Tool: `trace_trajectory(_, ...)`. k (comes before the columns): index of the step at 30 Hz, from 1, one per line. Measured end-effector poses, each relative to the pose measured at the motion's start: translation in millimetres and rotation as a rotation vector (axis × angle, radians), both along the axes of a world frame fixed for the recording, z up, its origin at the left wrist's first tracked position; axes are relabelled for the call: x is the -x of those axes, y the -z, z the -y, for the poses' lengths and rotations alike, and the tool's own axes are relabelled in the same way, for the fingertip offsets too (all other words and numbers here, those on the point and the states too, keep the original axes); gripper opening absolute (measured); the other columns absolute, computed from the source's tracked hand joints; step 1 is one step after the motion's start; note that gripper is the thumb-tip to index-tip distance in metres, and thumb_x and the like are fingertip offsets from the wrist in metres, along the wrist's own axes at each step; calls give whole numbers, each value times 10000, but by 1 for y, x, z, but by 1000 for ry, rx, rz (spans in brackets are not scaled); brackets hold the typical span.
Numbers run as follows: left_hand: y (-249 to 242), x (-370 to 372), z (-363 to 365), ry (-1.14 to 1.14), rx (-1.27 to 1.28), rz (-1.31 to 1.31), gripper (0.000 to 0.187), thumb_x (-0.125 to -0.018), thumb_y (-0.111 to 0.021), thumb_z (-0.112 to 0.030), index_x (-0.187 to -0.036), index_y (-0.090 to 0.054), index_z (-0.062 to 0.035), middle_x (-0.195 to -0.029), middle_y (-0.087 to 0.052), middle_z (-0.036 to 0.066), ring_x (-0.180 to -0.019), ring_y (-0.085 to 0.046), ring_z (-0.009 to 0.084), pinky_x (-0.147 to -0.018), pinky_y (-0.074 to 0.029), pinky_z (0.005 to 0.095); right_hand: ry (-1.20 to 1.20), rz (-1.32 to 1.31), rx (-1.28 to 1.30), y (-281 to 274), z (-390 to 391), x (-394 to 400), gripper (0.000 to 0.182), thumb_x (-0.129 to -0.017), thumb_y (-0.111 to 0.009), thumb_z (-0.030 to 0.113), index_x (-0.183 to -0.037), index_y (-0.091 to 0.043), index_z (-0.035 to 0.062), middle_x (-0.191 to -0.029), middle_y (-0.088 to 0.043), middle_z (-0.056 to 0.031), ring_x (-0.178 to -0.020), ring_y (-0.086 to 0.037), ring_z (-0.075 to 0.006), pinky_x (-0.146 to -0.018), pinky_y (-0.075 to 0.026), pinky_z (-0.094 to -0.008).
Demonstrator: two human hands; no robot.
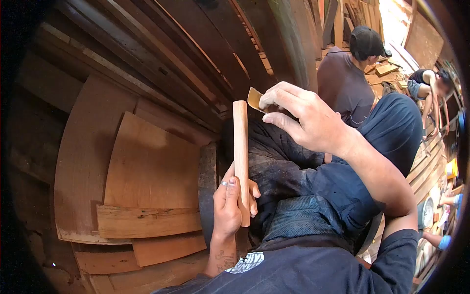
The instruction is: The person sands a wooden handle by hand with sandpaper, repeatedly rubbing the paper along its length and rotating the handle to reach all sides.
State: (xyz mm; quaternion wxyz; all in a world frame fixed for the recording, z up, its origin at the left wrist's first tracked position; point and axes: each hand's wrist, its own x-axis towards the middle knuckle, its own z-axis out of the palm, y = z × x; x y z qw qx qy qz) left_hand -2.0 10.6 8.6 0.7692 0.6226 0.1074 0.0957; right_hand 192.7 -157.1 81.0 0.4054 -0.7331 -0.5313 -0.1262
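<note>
Closest to us, our left hand (230,203) wraps its fingers tight around the lower end of a wooden stick (241,157), standing it upright over our lap. Just above, our right hand (301,117) pinches a scrap of sandpaper (254,99) beside the stick's top. Beyond, a person in a cap (350,73) stands among planks (147,171).

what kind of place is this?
Likely a woodworking shop or timber yard: cut boards stacked about, long planks leaning, and the left hand gripping a smooth wooden stick while the right hand holds sandpaper.
</note>
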Motion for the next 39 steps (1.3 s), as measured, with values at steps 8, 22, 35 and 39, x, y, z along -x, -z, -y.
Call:
trace_trajectory(8,0,1,-1,49,-10,4,573,-1170,-302,-363,-1580,-382,30,-790,-641,122,-485,-527,121,-436,-461,240,9,70,-27,7,-3,1,260,-967,-712,144,-1194,-686,20,-1130,-698,-165,-1018,-716,-375,-884,-589,-443)
trace_trajectory(22,6,4,-6,68,58,20,516,-1167,-352,-307,-1522,-462,52,-883,-653,140,-471,-567,127,-427,-484,244,24,52,-58,7,-3,2,182,-929,-744,83,-1099,-734,17,-1108,-735,-152,-1010,-735,-337,-896,-594,-399)
trace_trajectory(35,6,5,-6,86,83,-8,508,-1170,-350,-341,-1512,-483,11,-869,-640,113,-488,-566,120,-451,-490,242,129,13,-86,6,-4,9,341,-932,-755,178,-1248,-711,57,-1108,-735,-148,-1034,-709,-345,-904,-580,-429)
trace_trajectory(39,6,5,-7,92,77,-8,513,-1170,-347,-351,-1511,-485,7,-869,-638,111,-487,-563,119,-450,-489,241,124,20,-102,10,-5,7,367,-939,-750,179,-1279,-693,52,-1121,-736,-155,-1056,-703,-351,-912,-574,-433)
